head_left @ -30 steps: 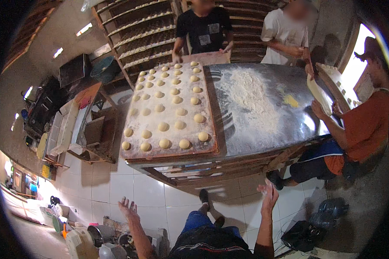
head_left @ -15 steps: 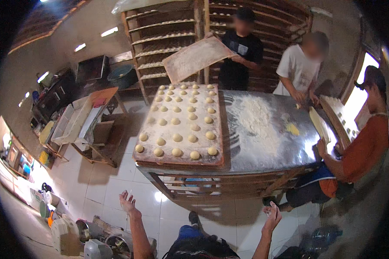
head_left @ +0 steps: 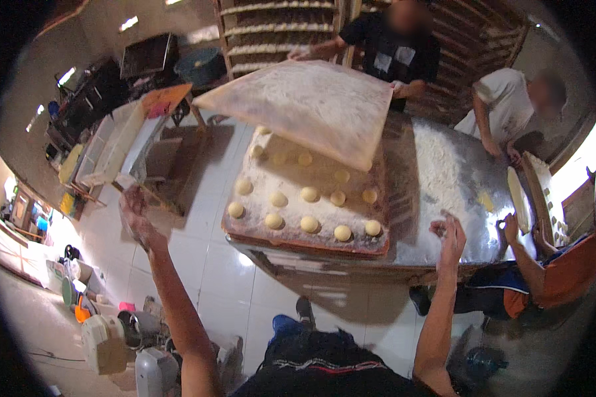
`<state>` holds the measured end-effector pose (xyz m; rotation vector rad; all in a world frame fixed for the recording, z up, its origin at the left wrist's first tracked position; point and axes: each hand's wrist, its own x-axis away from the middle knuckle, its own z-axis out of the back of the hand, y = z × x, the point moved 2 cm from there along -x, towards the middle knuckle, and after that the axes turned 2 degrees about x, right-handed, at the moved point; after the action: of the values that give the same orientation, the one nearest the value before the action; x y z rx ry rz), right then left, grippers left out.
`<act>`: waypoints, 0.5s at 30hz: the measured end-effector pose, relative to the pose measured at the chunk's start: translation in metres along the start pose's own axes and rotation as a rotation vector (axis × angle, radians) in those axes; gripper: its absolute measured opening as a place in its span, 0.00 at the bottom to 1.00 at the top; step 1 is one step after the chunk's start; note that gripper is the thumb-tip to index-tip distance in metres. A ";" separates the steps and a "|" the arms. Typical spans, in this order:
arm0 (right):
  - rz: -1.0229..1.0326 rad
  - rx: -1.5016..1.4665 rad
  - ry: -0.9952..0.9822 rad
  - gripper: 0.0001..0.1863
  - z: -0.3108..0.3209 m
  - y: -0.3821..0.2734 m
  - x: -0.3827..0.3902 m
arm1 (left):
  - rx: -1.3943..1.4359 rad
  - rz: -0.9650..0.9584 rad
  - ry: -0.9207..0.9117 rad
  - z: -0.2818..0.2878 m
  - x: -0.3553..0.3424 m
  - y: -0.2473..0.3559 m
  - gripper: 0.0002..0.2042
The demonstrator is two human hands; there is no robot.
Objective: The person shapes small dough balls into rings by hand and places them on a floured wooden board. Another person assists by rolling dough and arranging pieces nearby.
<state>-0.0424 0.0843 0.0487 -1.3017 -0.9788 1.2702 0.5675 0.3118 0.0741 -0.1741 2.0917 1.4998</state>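
My left hand [head_left: 137,217] is raised to the left of the table, slightly blurred, its fingers apart and holding nothing. Over the table's near edge my right hand [head_left: 449,238] is lifted with loosely bent fingers, also free of anything. Between my hands, a floured wooden board [head_left: 311,247] lies on the metal table, bearing rows of round dough balls [head_left: 310,194]. A second floured board [head_left: 304,99], tilted, hangs above the far rows and hides part of them. A co-worker in a black shirt [head_left: 404,56] grips it by two sides.
Loose flour [head_left: 437,162] covers part of the metal table [head_left: 470,142] to the right. A person in white [head_left: 506,99] and one in orange [head_left: 573,271] work there. Behind stand racks with loaded shelves [head_left: 278,28]. Containers and buckets [head_left: 104,341] crowd the floor at lower left.
The co-worker has brought the floured board nearer and over the dough balls. Both my hands have risen and reached forward, spreading wider apart. My view has shifted a little.
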 end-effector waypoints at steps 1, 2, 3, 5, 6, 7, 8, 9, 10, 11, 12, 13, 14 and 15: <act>-0.007 0.007 -0.015 0.18 -0.007 -0.001 -0.007 | -0.016 -0.060 -0.050 -0.007 -0.002 0.007 0.37; -0.014 0.020 -0.027 0.17 -0.013 -0.002 -0.014 | -0.023 -0.125 -0.099 -0.014 -0.005 0.014 0.36; -0.035 0.029 -0.034 0.16 -0.019 -0.001 -0.020 | -0.021 -0.177 -0.148 -0.023 -0.006 0.018 0.36; -0.104 0.082 -0.023 0.16 -0.030 0.005 -0.031 | -0.105 -0.137 -0.226 -0.038 -0.005 0.020 0.29; -0.069 0.090 -0.056 0.15 -0.037 0.008 -0.035 | -0.175 -0.078 -0.260 -0.048 -0.003 0.017 0.27; -0.047 0.114 -0.069 0.15 -0.046 0.011 -0.039 | -0.240 -0.031 -0.279 -0.057 -0.001 0.013 0.25; -0.032 0.155 -0.075 0.14 -0.057 0.013 -0.042 | -0.198 0.020 -0.357 -0.072 0.005 0.006 0.20; 0.078 0.218 -0.095 0.14 -0.071 0.013 -0.045 | -0.287 0.083 -0.454 -0.086 0.010 -0.002 0.18; 0.180 0.299 -0.111 0.14 -0.088 0.013 -0.047 | -0.360 0.058 -0.573 -0.103 0.018 -0.010 0.16; 0.276 0.358 -0.141 0.15 -0.108 0.011 -0.047 | -0.412 0.027 -0.710 -0.121 0.028 -0.017 0.14; 0.292 0.449 -0.177 0.16 -0.129 0.009 -0.048 | -0.413 0.025 -0.858 -0.138 0.038 -0.023 0.12; 0.350 0.495 -0.219 0.16 -0.151 0.005 -0.048 | -0.546 -0.097 -0.980 -0.158 0.046 -0.028 0.13; 0.397 0.592 -0.263 0.18 -0.176 0.002 -0.049 | -0.583 -0.200 -1.035 -0.176 0.054 -0.032 0.14; 0.412 0.698 -0.298 0.21 -0.199 0.000 -0.050 | -0.575 -0.244 -1.088 -0.194 0.058 -0.036 0.16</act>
<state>0.1491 0.0103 0.0395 -0.7862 -0.3822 1.9427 0.4640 0.1349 0.0583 0.1540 0.7493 1.4961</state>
